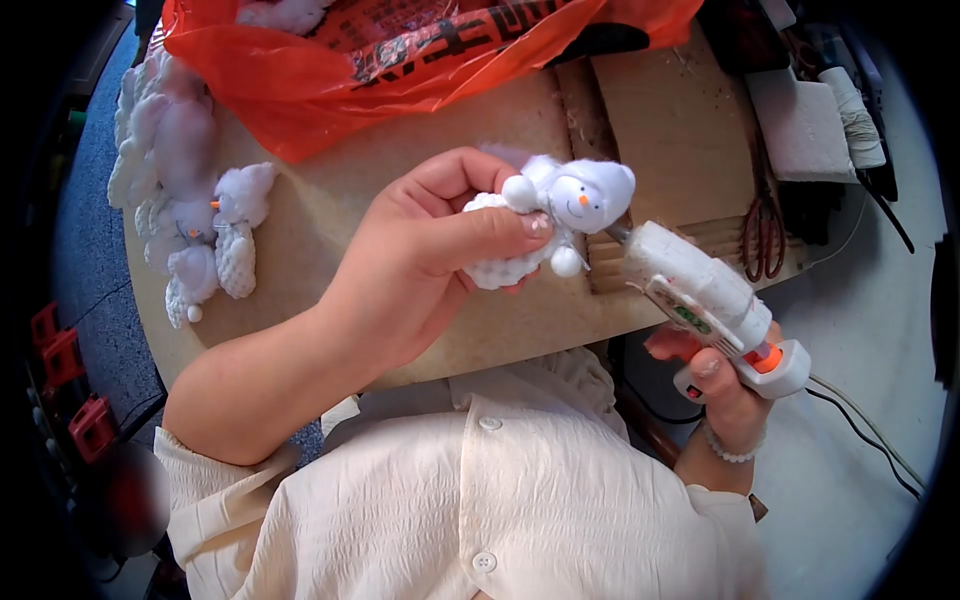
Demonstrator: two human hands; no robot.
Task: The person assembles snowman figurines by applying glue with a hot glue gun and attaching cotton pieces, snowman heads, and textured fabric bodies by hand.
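Note:
My left hand is closed round a small white snowman doll, thumb across its knobbly body. The doll has a smiling face, an orange nose, a fluffy cap and small white pompoms. My right hand grips a white glue gun by its handle, with an orange glue-stick end at the back. The gun's metal nozzle points at the doll's head, close beside the cap; whether they touch I cannot tell. Several similar snowman dolls lie at the table's left.
A red plastic bag spreads over the table's far side. Cardboard lies at the right with scissors. Beyond are a white block and a roll of white thread. Cables hang at the right.

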